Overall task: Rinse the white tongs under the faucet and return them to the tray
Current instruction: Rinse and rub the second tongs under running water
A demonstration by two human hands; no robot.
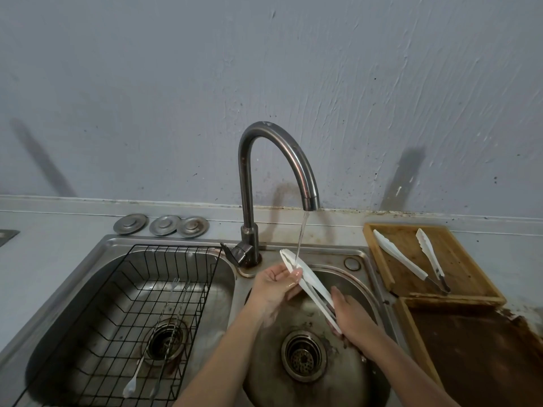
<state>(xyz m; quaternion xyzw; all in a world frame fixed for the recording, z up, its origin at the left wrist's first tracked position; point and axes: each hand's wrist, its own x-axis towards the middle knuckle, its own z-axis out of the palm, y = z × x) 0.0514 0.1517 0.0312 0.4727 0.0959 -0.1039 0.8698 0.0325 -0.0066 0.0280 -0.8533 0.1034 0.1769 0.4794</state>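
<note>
We hold the white tongs [310, 286] over the right sink basin [367, 292], above its round drain [303, 355]. Our right hand [351, 321] grips their lower handle end, fingers wrapped around it from the right. Our left hand [274, 284] is palm up beneath the upper half of the tongs, the thumb pinching the white arms against the fingers. The tongs slant up and to the left, their scalloped tips reaching into the stream of water [302, 235] that falls from the faucet [266, 183].

To our left, the other basin holds a black wire rack [123, 312] with a few long metal utensils [164, 327] lying in it.

To our right, on the counter, a wooden tray [379, 254] carries two more pairs of white tongs [401, 255], lying apart from each other with their handle ends toward us. A second, darker wooden tray [411, 330] sits nearer to us, just in front of the first.

Farther back, three round metal sink stoppers [163, 225] rest in a row on the counter behind the left basin, near the grey wall [264, 69].
</note>
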